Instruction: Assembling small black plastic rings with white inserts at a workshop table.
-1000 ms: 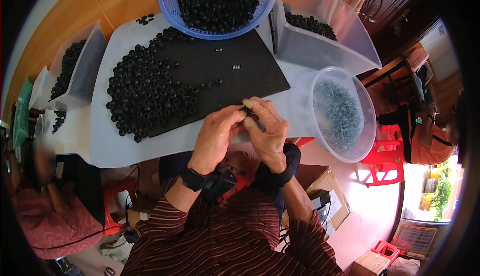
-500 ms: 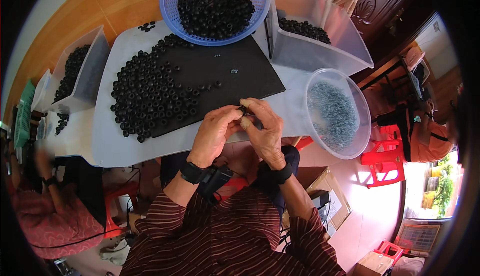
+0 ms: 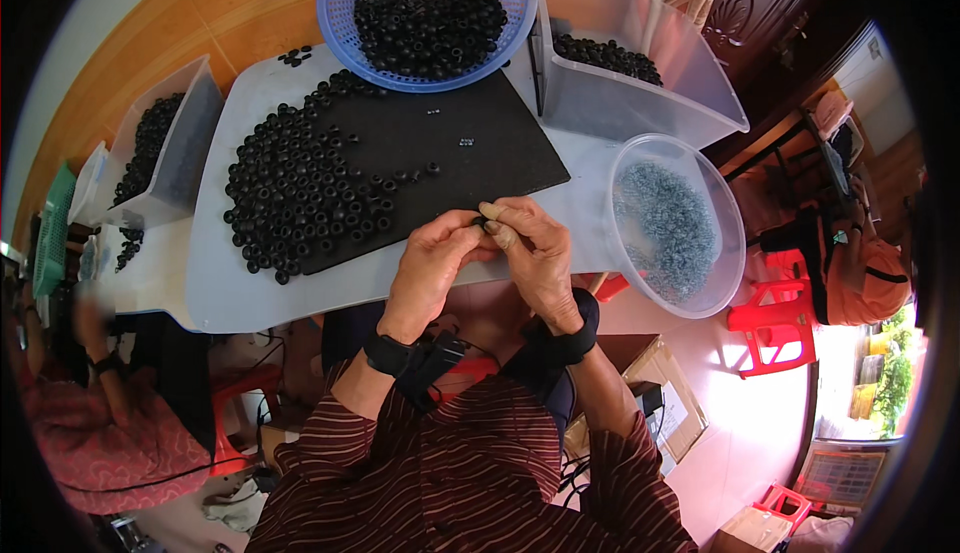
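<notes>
Over the table's near edge, my left hand [image 3: 428, 265] and my right hand [image 3: 536, 257] meet fingertip to fingertip. Both pinch a small black ring-shaped part [image 3: 481, 222], which the fingers mostly cover. Beyond them lies a black mat [image 3: 490, 168] with a few tiny clear pieces [image 3: 467, 142] on it. A heap of similar round black parts [image 3: 300, 193], many with a hole in the middle, spreads over the mat's left side and the white table [image 3: 210, 273]. To the right of my hands, a round clear tub [image 3: 735, 268] holds many tiny clear bluish pieces [image 3: 665, 223].
At the far side stands a blue basket [image 3: 335, 38] of black parts. Clear plastic bins with more black parts stand at the right [image 3: 640, 103] and left [image 3: 190, 143]. A co-worker's hand [image 3: 92, 328] shows at far left; another person [image 3: 865, 283] sits at far right.
My right fingers have closed in over the small black part, and it is now more hidden. Both hands stay at nearly the same place above the table edge.
</notes>
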`<act>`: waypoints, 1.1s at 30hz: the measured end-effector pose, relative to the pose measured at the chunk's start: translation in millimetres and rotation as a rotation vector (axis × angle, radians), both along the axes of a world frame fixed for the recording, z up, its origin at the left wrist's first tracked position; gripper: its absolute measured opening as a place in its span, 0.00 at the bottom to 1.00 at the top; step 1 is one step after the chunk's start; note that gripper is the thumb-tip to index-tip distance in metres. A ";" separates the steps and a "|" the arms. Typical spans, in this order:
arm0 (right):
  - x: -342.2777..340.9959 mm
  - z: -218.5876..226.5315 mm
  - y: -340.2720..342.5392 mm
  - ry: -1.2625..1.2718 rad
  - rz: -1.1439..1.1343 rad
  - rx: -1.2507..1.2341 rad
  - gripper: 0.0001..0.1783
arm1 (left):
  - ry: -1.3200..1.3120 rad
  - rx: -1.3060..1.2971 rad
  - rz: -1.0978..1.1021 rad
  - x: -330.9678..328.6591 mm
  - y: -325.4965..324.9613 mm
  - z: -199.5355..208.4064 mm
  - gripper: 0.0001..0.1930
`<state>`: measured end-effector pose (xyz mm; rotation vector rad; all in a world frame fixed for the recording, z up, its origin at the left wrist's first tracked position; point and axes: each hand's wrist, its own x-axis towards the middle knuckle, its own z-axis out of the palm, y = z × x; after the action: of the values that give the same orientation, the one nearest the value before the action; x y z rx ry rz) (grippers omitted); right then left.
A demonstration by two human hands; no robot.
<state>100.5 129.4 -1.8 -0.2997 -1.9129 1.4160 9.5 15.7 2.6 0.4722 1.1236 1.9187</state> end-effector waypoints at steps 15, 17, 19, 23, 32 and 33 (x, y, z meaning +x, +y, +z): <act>7.5 1.6 10.9 0.047 0.280 -0.289 0.08 | 0.188 -0.033 0.041 4.3 -8.0 -1.2 0.11; 8.1 -0.9 12.0 0.056 0.336 -0.357 0.10 | 0.078 0.020 0.006 1.7 -8.0 0.1 0.11; 8.0 2.7 9.9 0.030 0.346 -0.312 0.12 | 0.082 0.017 -0.022 -3.6 -10.6 2.0 0.11; 10.7 19.0 6.5 0.000 0.374 -0.315 0.17 | 0.049 0.016 -0.098 -6.7 -7.5 7.6 0.11; 3.2 7.2 8.0 -0.010 0.261 0.018 0.21 | 0.089 -0.051 -0.024 -0.6 -2.1 9.3 0.13; 3.1 7.5 8.6 -0.011 0.260 0.017 0.21 | 0.089 -0.052 -0.025 -1.3 -1.6 8.3 0.13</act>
<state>103.6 138.0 5.7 -0.0507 -2.0278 1.5657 8.2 14.1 10.9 0.5449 1.2162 1.8575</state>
